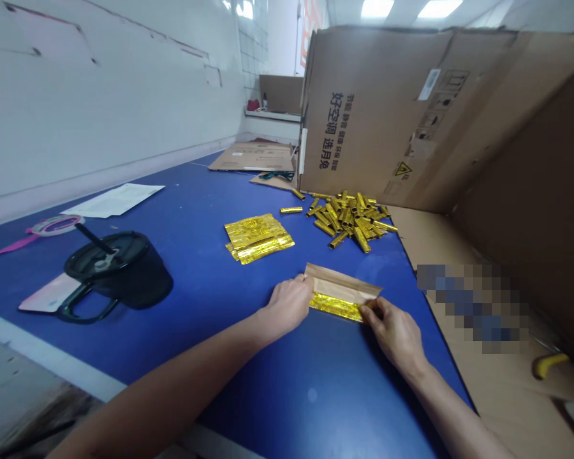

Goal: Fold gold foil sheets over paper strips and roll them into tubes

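A sheet of gold foil paper with a tan paper back [343, 287] lies between my hands on the blue table [325, 389]. Its near edge is folded over, so a shiny gold strip shows along the front. My left hand [289, 303] pinches the sheet's left end, and my right hand [395, 331] pinches the right end near the folded corner. Just beyond my left hand rests a small stack of flat gold foil sheets [258, 237]. Farther back is a heap of rolled gold foil tubes [347, 217], with a few loose ones beside it.
A large cardboard box [377, 121] stands at the table's back right. To the left are a dark lidded mug with a straw [124, 268], a roll of pink tape [57, 225] and white paper [115, 200]. Flat cardboard [253, 156] lies at the back. A banana [550, 364] sits at right.
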Available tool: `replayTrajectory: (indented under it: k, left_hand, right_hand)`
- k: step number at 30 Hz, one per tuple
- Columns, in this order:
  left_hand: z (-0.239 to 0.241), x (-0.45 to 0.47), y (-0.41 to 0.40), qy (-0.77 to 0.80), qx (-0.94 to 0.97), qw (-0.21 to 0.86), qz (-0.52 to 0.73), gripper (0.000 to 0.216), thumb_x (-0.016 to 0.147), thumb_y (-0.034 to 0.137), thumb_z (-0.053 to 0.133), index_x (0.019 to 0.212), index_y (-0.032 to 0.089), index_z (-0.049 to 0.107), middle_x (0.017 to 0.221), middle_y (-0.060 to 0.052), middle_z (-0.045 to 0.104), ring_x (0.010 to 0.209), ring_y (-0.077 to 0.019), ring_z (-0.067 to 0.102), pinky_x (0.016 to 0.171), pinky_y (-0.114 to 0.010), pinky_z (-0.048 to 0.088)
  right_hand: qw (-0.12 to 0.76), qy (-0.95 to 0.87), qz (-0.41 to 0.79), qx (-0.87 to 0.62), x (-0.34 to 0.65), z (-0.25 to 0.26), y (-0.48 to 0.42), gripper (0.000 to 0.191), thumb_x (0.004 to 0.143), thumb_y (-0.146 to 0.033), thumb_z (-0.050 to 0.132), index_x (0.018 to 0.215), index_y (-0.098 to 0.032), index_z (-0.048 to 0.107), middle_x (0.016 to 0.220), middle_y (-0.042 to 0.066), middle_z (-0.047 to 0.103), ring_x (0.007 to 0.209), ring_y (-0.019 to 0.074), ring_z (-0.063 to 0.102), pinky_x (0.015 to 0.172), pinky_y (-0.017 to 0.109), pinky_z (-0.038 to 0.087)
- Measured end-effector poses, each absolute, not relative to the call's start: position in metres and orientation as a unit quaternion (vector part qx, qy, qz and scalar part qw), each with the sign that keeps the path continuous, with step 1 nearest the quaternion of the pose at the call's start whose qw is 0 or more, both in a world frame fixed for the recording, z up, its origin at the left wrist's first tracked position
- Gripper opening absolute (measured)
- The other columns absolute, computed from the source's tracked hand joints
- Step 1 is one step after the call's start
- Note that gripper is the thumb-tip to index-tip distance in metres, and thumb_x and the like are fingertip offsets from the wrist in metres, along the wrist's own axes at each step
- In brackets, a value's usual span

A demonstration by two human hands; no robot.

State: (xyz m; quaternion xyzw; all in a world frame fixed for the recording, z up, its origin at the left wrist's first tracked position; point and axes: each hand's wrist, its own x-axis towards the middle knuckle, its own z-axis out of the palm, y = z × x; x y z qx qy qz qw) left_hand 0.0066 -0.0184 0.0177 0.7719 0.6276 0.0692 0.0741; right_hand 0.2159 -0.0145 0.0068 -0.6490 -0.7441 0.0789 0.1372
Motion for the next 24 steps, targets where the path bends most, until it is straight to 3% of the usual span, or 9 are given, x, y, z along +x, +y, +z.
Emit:
replayTrajectory:
  k: [16,20,24]
  left_hand:
    - [0.015,0.012,-0.021,0.631,0.774,0.014,0.058,0.02,0.08,0.013,0.04,0.099,0.014,0.046,0.095,-0.01,0.051,0.084,-0.0205,0.054,0.071,-0.032,0.043]
    - [0.017,0.013,-0.023,0.614,0.783,-0.043,0.092,0.017,0.081,0.011,0.037,0.094,0.014,0.048,0.095,-0.011,0.048,0.091,-0.0225,0.048,0.074,-0.035,0.04]
    - [0.017,0.013,-0.023,0.55,0.832,-0.018,0.068,0.021,0.08,0.006,0.035,0.091,0.016,0.051,0.091,-0.007,0.052,0.084,-0.0189,0.05,0.071,-0.03,0.039]
  right_hand:
    - [0.084,-0.758,0.038,-0.646,0.209,0.012,-0.017,0.021,0.081,-0.035,0.039,0.079,-0.024,0.057,0.069,0.003,0.067,0.064,0.0202,0.062,0.048,0.025,0.031]
    - [0.076,-0.76,0.032,-0.645,0.207,0.014,-0.019,0.021,0.081,-0.034,0.038,0.078,-0.023,0.056,0.069,0.004,0.067,0.065,0.0204,0.062,0.048,0.025,0.03]
    - [0.065,-0.759,0.026,-0.647,0.207,0.014,-0.018,0.021,0.082,-0.034,0.037,0.076,-0.023,0.055,0.071,0.004,0.067,0.065,0.0208,0.062,0.047,0.025,0.029]
